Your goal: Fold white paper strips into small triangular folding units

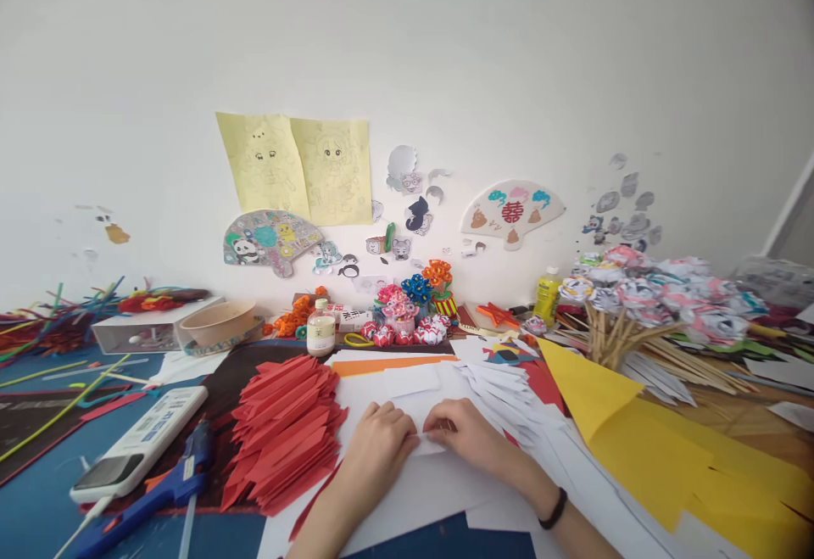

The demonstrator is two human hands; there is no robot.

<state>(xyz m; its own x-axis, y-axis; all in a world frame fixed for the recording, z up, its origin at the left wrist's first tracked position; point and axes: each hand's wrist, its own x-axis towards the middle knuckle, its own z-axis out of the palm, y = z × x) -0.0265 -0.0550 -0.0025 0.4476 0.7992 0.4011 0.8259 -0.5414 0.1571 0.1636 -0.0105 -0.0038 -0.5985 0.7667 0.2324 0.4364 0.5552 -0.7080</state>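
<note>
My left hand (382,438) and my right hand (463,430) are close together over the white sheets. Between them is a small piece of white paper (430,446), with the fingertips of both hands pinched on its edges. Right behind the hands lies a flat white paper rectangle (412,381). A heap of folded red paper strips (286,427) sits left of my left hand, and a spread of folded white paper strips (502,394) lies beyond my right hand. The fingers partly cover the piece that they hold.
On the left are a blue glue gun (191,466) and a white power strip (143,440). Yellow paper (661,449) covers the right side. At the back stand a small bottle (321,330), paper flowers (400,304) and a bunch of wooden sticks (604,338).
</note>
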